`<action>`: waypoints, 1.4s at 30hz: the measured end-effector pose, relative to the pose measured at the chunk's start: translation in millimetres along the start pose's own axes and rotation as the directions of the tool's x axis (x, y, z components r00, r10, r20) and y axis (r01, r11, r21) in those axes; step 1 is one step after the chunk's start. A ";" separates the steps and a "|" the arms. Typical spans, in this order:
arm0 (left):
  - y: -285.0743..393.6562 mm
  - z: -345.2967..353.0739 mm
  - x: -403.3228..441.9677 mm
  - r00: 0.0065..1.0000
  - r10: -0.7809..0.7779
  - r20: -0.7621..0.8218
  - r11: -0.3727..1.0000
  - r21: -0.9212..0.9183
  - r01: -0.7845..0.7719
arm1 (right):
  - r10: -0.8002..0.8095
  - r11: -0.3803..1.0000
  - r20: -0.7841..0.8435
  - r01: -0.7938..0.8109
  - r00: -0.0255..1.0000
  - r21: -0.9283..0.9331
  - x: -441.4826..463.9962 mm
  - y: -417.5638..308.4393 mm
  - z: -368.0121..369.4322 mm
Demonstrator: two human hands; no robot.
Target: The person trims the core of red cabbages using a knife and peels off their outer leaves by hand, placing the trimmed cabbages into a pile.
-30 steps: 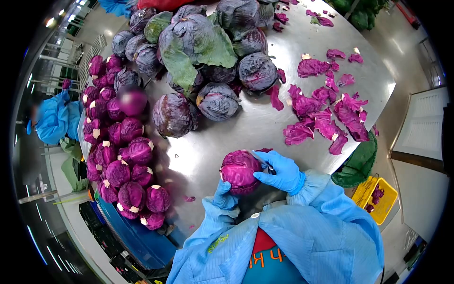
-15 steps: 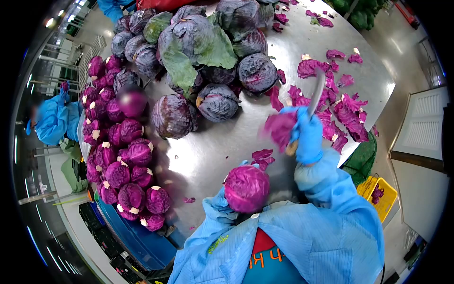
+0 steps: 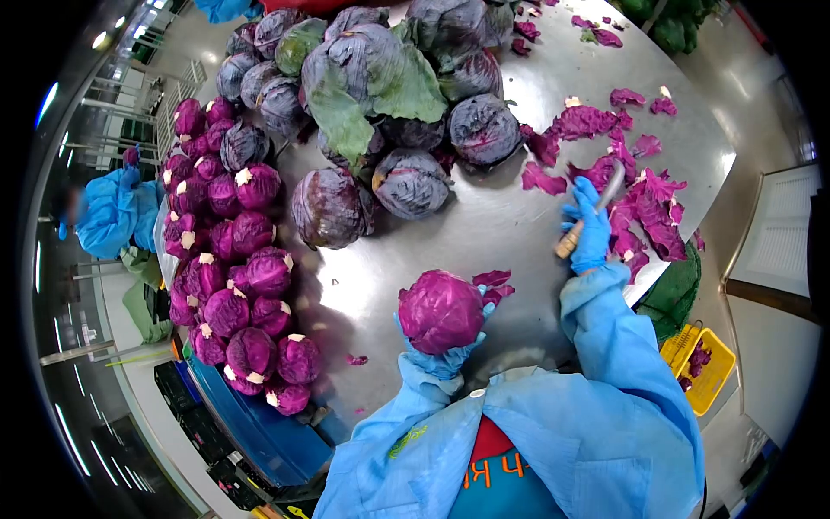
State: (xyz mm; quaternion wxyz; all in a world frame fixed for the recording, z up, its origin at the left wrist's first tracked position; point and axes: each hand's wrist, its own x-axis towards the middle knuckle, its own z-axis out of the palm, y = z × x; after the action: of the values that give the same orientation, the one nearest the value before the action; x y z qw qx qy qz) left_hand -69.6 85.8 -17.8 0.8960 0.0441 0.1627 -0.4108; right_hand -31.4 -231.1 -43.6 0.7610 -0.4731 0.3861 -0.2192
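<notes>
My left hand (image 3: 443, 356), in a blue glove, holds a peeled purple cabbage (image 3: 441, 312) from below, near the table's front edge. Out to the right, my gloved right hand (image 3: 590, 227) grips the wooden handle of a knife (image 3: 613, 185); its curved blade points away from me. That hand is at the left edge of a spread of loose purple leaves (image 3: 653, 208). A torn leaf (image 3: 493, 285) lies just behind the held cabbage. Trimmed purple cabbages (image 3: 252, 350) with pale cut stems are piled at the left.
Untrimmed dark cabbages (image 3: 411, 183) with green outer leaves fill the back of the metal table (image 3: 372, 277). A blue bin (image 3: 259, 432) stands at lower left, a yellow crate (image 3: 713, 372) at lower right beside green netting (image 3: 674, 298). Another person (image 3: 108, 216) is at far left.
My right hand has moved right with the knife and let go of a purple leaf onto the spread. My left hand has raised the cabbage slightly. The view has shifted a little.
</notes>
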 end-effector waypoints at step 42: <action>-35.0 55.2 54.1 0.892 0.358 0.276 -0.653 0.757 0.028 | 0.152 0.258 0.787 0.744 0.598 -0.616 -116.3 -13.3 -38.8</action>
State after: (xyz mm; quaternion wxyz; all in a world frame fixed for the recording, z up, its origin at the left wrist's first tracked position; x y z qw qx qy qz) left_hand -48.9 12.0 18.5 0.3878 0.8894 -0.2097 -0.1205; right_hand -132.3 -177.2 2.5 0.3593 -0.9287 -0.0102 0.0915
